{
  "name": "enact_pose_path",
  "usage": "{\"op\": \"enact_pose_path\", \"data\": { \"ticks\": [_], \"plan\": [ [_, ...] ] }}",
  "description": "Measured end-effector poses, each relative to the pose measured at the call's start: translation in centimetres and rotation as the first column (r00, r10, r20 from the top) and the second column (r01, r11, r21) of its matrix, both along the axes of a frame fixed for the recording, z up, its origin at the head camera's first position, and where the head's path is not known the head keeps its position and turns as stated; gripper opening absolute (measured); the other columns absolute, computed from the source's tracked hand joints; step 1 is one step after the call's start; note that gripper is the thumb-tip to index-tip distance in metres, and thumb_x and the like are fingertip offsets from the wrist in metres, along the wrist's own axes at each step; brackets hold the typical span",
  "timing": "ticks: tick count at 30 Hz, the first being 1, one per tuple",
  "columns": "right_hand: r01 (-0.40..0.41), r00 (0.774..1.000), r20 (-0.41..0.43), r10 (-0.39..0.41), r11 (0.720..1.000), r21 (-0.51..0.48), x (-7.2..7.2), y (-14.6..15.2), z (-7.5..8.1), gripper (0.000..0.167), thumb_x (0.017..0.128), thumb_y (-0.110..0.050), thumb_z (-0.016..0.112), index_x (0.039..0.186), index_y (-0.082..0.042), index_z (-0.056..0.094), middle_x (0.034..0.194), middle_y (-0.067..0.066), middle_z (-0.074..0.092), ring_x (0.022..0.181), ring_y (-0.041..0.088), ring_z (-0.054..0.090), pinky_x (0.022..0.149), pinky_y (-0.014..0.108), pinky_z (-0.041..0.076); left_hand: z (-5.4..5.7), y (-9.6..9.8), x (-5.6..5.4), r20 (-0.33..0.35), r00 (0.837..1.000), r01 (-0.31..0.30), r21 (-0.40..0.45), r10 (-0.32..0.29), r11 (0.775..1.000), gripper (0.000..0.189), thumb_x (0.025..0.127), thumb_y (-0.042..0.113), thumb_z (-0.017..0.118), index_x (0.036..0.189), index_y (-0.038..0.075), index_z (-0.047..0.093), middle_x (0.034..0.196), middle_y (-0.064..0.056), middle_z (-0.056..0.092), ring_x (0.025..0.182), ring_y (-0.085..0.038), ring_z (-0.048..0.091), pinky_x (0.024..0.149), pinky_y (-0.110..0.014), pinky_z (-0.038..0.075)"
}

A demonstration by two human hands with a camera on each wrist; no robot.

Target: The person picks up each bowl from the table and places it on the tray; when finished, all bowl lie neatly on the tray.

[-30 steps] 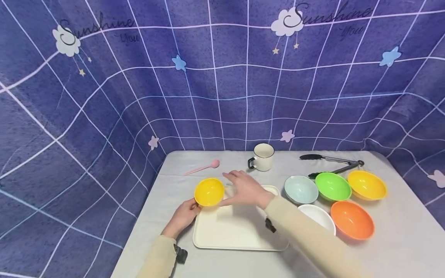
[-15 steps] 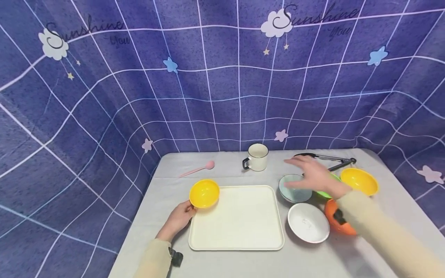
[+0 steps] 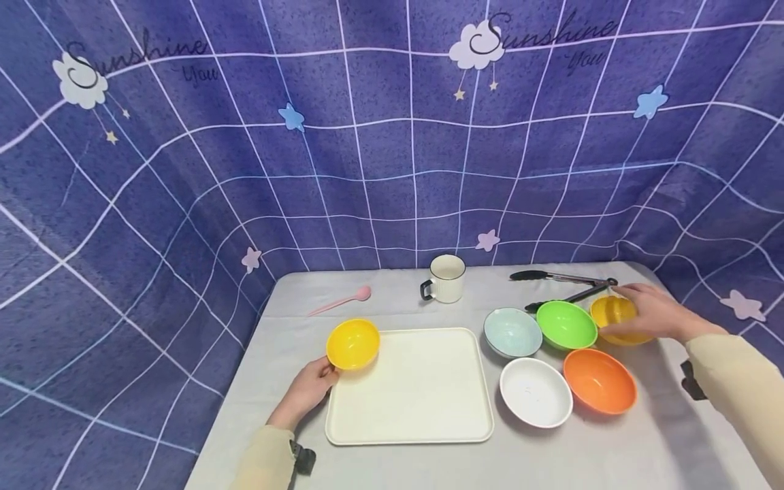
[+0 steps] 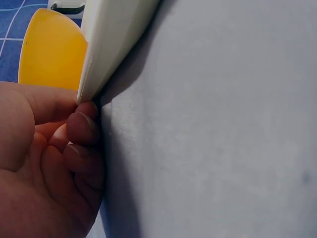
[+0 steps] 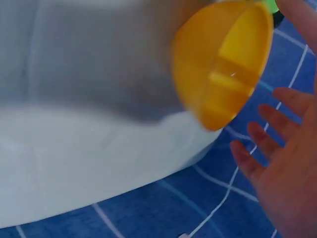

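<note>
My left hand (image 3: 309, 388) pinches the left edge of a cream rectangular tray (image 3: 410, 391). In the left wrist view, the thumb and curled fingers meet at the tray's rim (image 4: 91, 54). Close above that hand, a small yellow bowl (image 3: 353, 345) stands on the tray's far left corner. Over on the right, my right hand (image 3: 661, 314) is spread above a second yellow bowl (image 3: 615, 312). The right wrist view has this right-hand bowl (image 5: 218, 69) beside the straight fingers (image 5: 280, 121), with a gap between them.
Right of the tray sit a pale blue bowl (image 3: 512, 333), a green bowl (image 3: 566, 325), a white bowl (image 3: 535, 393) and an orange bowl (image 3: 600, 382). Behind them lie black-tipped tongs (image 3: 569, 279). A white mug (image 3: 447, 279) and a pink spoon (image 3: 343, 301) are farther back.
My right hand has moved from beside the left yellow bowl, across the tray and the other bowls, to the right yellow bowl. The left hand stays at the tray's edge.
</note>
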State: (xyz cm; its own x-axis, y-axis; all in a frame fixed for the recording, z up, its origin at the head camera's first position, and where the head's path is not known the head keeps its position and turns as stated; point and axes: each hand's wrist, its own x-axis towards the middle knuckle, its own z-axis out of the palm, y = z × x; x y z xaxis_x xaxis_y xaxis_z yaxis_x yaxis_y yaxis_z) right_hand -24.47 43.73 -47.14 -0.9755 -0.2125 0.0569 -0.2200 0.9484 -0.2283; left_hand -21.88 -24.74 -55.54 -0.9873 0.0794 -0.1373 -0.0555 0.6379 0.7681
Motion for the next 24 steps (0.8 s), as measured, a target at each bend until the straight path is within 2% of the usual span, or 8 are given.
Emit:
{"op": "enact_pose_path", "data": {
  "ticks": [3, 6, 10, 12, 16, 18, 22, 24],
  "plan": [
    [0.028, 0.999, 0.025, -0.027, 1.0, -0.01, 0.2, 0.7, -0.8, 0.113, 0.069, -0.058, 0.091, 0.138, 0.021, 0.05, 0.129, 0.046, 0.052, 0.115, 0.061, 0.052, 0.098, 0.07, 0.041, 0.1, 0.0, 0.0, -0.001, 1.0, 0.005, 0.001, -0.005, 1.0, 0.04, 0.103, 0.014, 0.059, 0.141, 0.004, 0.064, 0.12, -0.006, 0.075, 0.119, -0.028, 0.064, 0.111, -0.06, 0.039],
    [0.044, 0.997, 0.063, -0.041, 0.998, -0.047, 0.3, 1.0, -1.3, 0.115, 0.069, -0.056, 0.091, 0.137, 0.025, 0.046, 0.121, 0.046, 0.055, 0.102, 0.054, 0.059, 0.089, 0.064, 0.048, 0.1, 0.0, 0.1, -0.005, 1.0, 0.009, 0.003, -0.009, 1.0, 0.04, 0.103, 0.014, 0.06, 0.142, 0.004, 0.063, 0.121, -0.007, 0.074, 0.121, -0.03, 0.064, 0.111, -0.061, 0.038],
    [0.047, 0.996, 0.077, -0.041, 0.996, -0.077, 0.3, 1.0, -1.7, 0.114, 0.07, -0.052, 0.092, 0.137, 0.027, 0.043, 0.113, 0.044, 0.057, 0.092, 0.043, 0.06, 0.081, 0.056, 0.05, 0.2, 0.0, 0.2, -0.007, 1.0, 0.007, 0.002, -0.006, 1.0, 0.04, 0.103, 0.014, 0.06, 0.141, 0.004, 0.064, 0.119, -0.007, 0.075, 0.118, -0.03, 0.065, 0.11, -0.06, 0.039],
    [0.054, 0.996, 0.074, -0.049, 0.995, -0.079, 0.4, 1.0, -1.8, 0.115, 0.069, -0.05, 0.093, 0.137, 0.027, 0.043, 0.115, 0.045, 0.056, 0.093, 0.045, 0.06, 0.082, 0.057, 0.051, 0.2, 0.1, 0.2, -0.004, 1.0, 0.004, -0.004, -0.004, 1.0, 0.04, 0.103, 0.015, 0.06, 0.14, 0.004, 0.064, 0.118, -0.005, 0.075, 0.115, -0.027, 0.066, 0.109, -0.06, 0.04],
    [0.059, 0.996, 0.069, -0.053, 0.994, -0.09, 0.6, 1.1, -2.1, 0.114, 0.069, -0.046, 0.093, 0.138, 0.028, 0.041, 0.122, 0.049, 0.05, 0.102, 0.056, 0.057, 0.09, 0.066, 0.048, 0.2, 0.2, 0.2, 0.002, 1.0, -0.001, -0.013, 0.001, 1.0, 0.04, 0.103, 0.015, 0.059, 0.14, 0.003, 0.064, 0.112, -0.004, 0.076, 0.106, -0.023, 0.064, 0.109, -0.059, 0.041],
    [0.057, 0.997, 0.059, -0.052, 0.994, -0.096, 0.6, 1.2, -2.4, 0.113, 0.069, -0.044, 0.094, 0.138, 0.028, 0.041, 0.125, 0.051, 0.048, 0.109, 0.062, 0.054, 0.094, 0.07, 0.045, 0.2, 0.2, 0.1, 0.009, 1.0, -0.005, -0.01, 0.006, 1.0, 0.04, 0.103, 0.016, 0.059, 0.141, 0.004, 0.064, 0.113, -0.003, 0.076, 0.109, -0.023, 0.065, 0.11, -0.06, 0.04],
    [0.065, 0.997, 0.041, -0.06, 0.992, -0.111, 0.5, 1.4, -3.0, 0.114, 0.069, -0.045, 0.094, 0.138, 0.028, 0.041, 0.126, 0.051, 0.047, 0.11, 0.061, 0.053, 0.094, 0.071, 0.044, 0.0, 0.1, 0.0, -0.002, 1.0, -0.003, -0.012, 0.003, 1.0, 0.038, 0.103, 0.014, 0.059, 0.139, 0.005, 0.065, 0.114, -0.003, 0.075, 0.115, -0.026, 0.064, 0.111, -0.061, 0.038],
    [0.077, 0.997, 0.034, -0.073, 0.991, -0.113, 0.5, 1.5, -3.3, 0.115, 0.069, -0.047, 0.094, 0.138, 0.028, 0.041, 0.126, 0.05, 0.047, 0.107, 0.058, 0.054, 0.092, 0.069, 0.046, -0.1, 0.0, -0.1, -0.007, 1.0, 0.0, -0.014, 0.0, 1.0, 0.038, 0.102, 0.014, 0.06, 0.138, 0.005, 0.066, 0.109, -0.003, 0.075, 0.111, -0.026, 0.064, 0.11, -0.06, 0.039]
  ]
}}
